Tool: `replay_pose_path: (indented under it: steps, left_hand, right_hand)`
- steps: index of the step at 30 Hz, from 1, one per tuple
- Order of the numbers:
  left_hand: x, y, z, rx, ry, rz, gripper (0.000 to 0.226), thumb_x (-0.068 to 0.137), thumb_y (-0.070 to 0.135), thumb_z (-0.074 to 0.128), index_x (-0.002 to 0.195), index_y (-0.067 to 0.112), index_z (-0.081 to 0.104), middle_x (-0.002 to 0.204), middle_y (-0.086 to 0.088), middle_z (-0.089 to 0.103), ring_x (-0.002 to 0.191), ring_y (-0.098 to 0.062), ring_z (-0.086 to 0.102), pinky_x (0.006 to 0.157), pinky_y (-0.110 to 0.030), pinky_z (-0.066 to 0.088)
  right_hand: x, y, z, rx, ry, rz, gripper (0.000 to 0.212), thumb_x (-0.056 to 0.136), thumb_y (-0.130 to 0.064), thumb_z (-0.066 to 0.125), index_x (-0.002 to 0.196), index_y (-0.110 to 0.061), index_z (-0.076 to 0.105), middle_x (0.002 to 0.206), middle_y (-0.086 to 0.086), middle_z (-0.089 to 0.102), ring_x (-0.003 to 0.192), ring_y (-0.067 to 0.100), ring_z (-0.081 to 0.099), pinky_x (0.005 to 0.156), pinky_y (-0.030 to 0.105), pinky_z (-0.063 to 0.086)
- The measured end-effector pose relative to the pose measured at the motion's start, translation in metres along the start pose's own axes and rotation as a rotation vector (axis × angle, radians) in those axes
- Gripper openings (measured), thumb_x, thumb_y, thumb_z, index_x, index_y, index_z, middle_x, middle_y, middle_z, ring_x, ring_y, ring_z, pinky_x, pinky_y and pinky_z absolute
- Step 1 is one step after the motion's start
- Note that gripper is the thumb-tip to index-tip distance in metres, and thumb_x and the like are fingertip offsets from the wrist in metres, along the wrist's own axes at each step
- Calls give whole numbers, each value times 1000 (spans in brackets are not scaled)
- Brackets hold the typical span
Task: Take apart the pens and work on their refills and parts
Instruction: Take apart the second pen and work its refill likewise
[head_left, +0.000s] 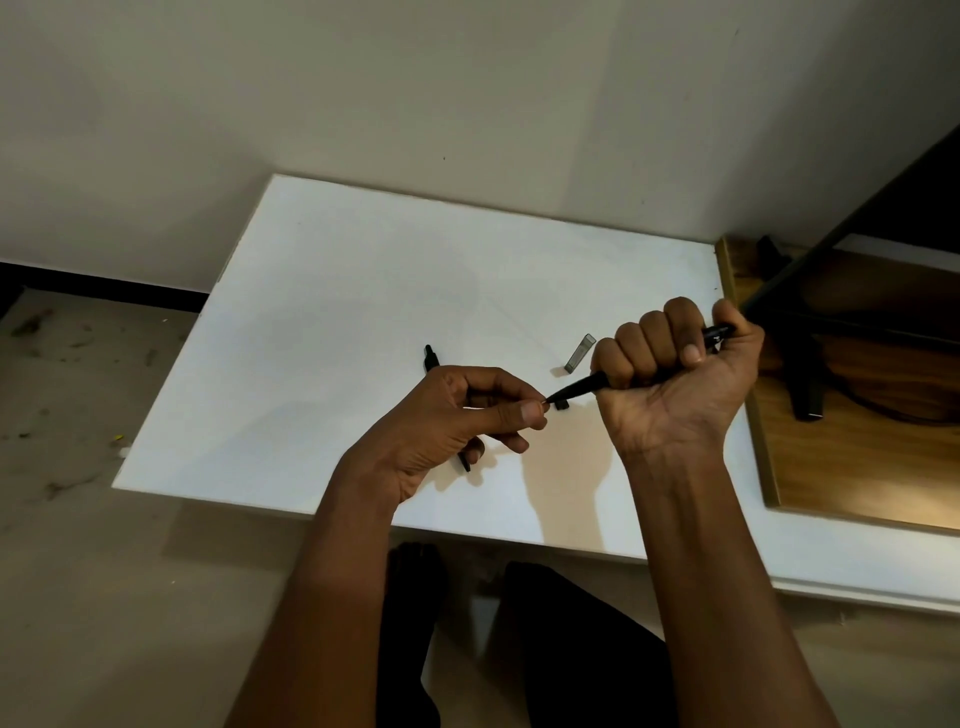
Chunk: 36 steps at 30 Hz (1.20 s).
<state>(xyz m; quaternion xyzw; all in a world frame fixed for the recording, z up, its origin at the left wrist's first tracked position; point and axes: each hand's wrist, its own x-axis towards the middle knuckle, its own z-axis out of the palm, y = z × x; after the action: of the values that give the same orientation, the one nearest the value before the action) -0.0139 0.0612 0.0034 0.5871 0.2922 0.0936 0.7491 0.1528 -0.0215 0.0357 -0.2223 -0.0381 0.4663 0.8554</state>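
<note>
**Both hands on one black pen above the white board**

The right hand (670, 364) is closed in a fist around the barrel of a black pen (576, 388), fingers curled over it and thumb pressed against the side. The pen slants down and to the left, with its rear end sticking out past the thumb side of the fist. The left hand (452, 415) meets it at the pointed end, where thumb and forefinger pinch the very tip. Its other fingers are loosely curled beneath. Whether the pinched bit is the refill's point or the pen's nose cone is too small to tell.

The pen is held just above the white board (337, 291). A second pen (431, 358) lies on that board, also black, with its middle hidden under the left hand and only its two ends showing. A small grey cap (580, 354) lies on the board just beside the right fist, and a small black piece (561, 405) sits beneath the held pen's tip.

To the right, a wooden tabletop (857, 467) carries a black stand (802, 384).
</note>
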Motion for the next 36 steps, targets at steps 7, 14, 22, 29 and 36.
replay_pose_path:
  steps: [7,14,22,29,36]
  left_hand:
    - [1,2,1,4,0,-13,5,87,29,74,88,27,79,97,-2,79,78,-12,74,53,-23,42]
    - [2,2,1,22,19,-31,11,78,36,73,82,27,78,93,-1,80,75,-11,74,50,-21,42]
    - [3,0,2,30,23,-33,8,82,27,70,78,27,77,90,-1,79,73,-10,74,48,-18,42]
    - [1,2,2,17,27,-36,8,79,31,72,79,27,78,90,-2,79,74,-12,74,49,-20,42]
    - [3,2,3,28,31,-24,8,81,27,71,77,27,77,89,-2,79,73,-11,74,48,-19,42]
  right_hand:
    - [1,1,-1,-6,14,19,55,92,-43,35,43,-17,36,44,-6,14,39,10,10,39,21,16]
    - [0,3,-1,0,36,27,59,96,-45,30,44,-18,35,45,-6,13,40,11,10,39,22,16]
    - [1,3,-3,6,43,28,59,97,-44,30,44,-18,35,45,-6,14,40,10,10,39,21,17]
    - [1,4,-3,13,55,30,58,96,-46,33,45,-18,34,45,-6,14,40,10,11,38,22,18]
    - [2,4,-4,11,37,34,58,96,-42,30,44,-18,35,45,-6,14,40,11,10,39,21,17]
